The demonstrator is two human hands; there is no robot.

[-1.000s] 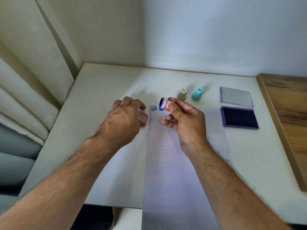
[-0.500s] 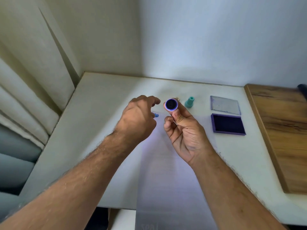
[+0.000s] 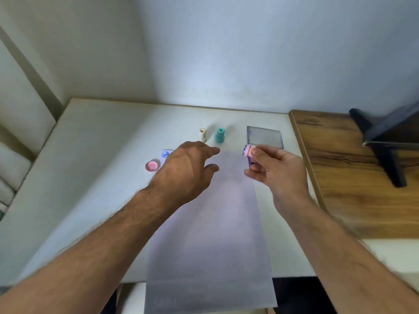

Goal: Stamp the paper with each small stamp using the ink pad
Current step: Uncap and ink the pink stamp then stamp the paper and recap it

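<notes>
I had the pink stamp (image 3: 247, 151) pinched in my right hand (image 3: 275, 171), axis sideways, over the paper's (image 3: 210, 223) right edge (ink pad hidden just beyond), left hand (image 3: 186, 168) loosely spread.

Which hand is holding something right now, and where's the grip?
The right hand pinches the pink stamp by its body, inked face pointing left. The left hand holds nothing, fingers loosely extended over the paper.

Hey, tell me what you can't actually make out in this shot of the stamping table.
- Ink pad: head view, nearly all hidden behind the right hand.
- Stamped mark: too small to read; left hand covers the paper's corner.
- Dark stand: blurred, cut by right edge.
</notes>
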